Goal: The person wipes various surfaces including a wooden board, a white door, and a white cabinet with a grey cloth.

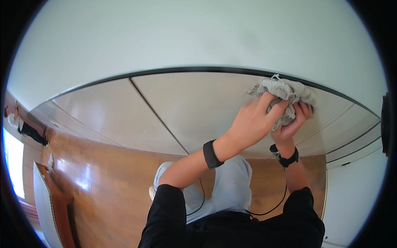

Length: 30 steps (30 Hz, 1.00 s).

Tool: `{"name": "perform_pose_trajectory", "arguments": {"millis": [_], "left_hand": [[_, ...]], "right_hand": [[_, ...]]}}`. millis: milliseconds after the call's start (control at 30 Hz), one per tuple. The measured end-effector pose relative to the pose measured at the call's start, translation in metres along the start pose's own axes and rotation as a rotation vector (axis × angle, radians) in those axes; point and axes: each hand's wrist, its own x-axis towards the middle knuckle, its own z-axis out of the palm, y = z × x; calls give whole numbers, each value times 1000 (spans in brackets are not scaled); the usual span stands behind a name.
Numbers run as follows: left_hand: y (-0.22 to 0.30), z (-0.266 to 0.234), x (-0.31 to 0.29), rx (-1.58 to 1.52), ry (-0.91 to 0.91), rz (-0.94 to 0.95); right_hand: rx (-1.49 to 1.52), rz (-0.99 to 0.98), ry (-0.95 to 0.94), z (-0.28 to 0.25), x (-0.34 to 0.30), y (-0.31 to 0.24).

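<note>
Grey cloth: a scrunched-up, kinda shaggy rag (pixel 282 87), loose threads hanging off its left edge. It's up against the beige panel (pixel 198 107), right by the dark strip (pixel 198 69) along the panel's top, well right of the slanting dark seam (pixel 159 118).
Left hand: fingers of this hand (pixel 257 118) are bent down into the rag, so it's got a grip, not spread flat.
Right hand: this one (pixel 294 124) is just beside the other, slightly lower, fingers curled around a bunched fold of the same rag. Pretty closed up, though the cloth hides some of the fingertips.
Wrists: black band (pixel 212 154) on the left, black strap (pixel 288 159) on the right with some small device on it, can't make out what.
Cables: two thin black ones, one down by the left leg (pixel 202 192), one looping below the right wrist (pixel 273 211).
White front on the right: smooth face (pixel 351 194) with thin dark lines above it. Can't tell if it's a cupboard, and whatever might be inside is hidden.
Wooden furniture: brown piece with a pale side (pixel 45 206), lower left on the wood floor (pixel 111 198). Can't see if it holds anything. Small whitish thing (pixel 50 162) near its top end, too blurry to name.
Far left: another person (pixel 27 129), white top and dark trousers, near a bright window (pixel 14 161).
</note>
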Motion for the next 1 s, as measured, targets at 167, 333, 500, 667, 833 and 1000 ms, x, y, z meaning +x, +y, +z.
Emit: {"name": "perform_pose_trajectory", "arguments": {"millis": [167,333,500,667,833,1000], "left_hand": [[-24,-39,-42,50,-8,-59],[-47,-76,-76,82,-10,-120],[-71,-111,-106,97,-103,-181],[-96,-159,-135,115,-169,-232],[-131,-211,-178,102,-21,-329],[-143,-264,-159,81,13,-276]], "right_hand": [[-132,-74,-25,40,-32,-42],[-171,-103,-30,75,-56,-91],[-122,83,-270,92,-74,-130],[-82,12,-225,120,-87,-170],[-33,-31,-368,163,-84,-232],[55,-91,-363,189,-35,-263]]}}
